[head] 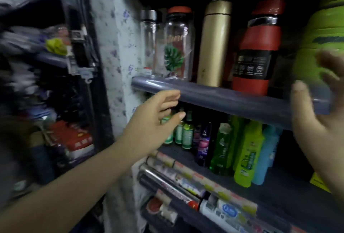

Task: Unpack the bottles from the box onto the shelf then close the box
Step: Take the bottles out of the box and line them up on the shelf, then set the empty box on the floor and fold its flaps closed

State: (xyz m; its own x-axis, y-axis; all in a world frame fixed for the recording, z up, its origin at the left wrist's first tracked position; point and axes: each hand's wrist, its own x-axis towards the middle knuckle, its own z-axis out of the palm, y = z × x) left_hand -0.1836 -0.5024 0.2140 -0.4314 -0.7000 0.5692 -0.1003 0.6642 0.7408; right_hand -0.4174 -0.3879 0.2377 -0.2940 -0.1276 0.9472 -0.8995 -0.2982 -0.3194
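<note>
A tall shelving unit fills the view, its upper shelf [223, 100] a grey-blue board running from the middle out to the right. On it stand four bottles in a row: a slim clear glass bottle [148, 42] with a metal cap at the left, a wider clear bottle with an orange lid and a green leaf print [177, 46] just beside it, a gold flask [214, 42], then a red bottle with a black label [257, 50]. At the far right a big green bottle [320, 42] is cut off by the frame edge and badly blurred; its base sits about level with the shelf rim, though I cannot tell if it rests there.

The right hand [316, 130] is up beside that green bottle, fingers spread wide; blur hides whether it actually touches it. The left hand [154, 122] reaches in from the lower left, fingers loosely apart and holding nothing, just under the shelf's front edge.

The lower shelf [279, 191] carries a crowd of small green bottles [183, 134], dark purple ones [202, 145] and bright green and blue detergent containers [249, 156]. Rolls of wrap [182, 182] lie stacked near the front. The left side is a smear of hanging goods, too blurred to name.
</note>
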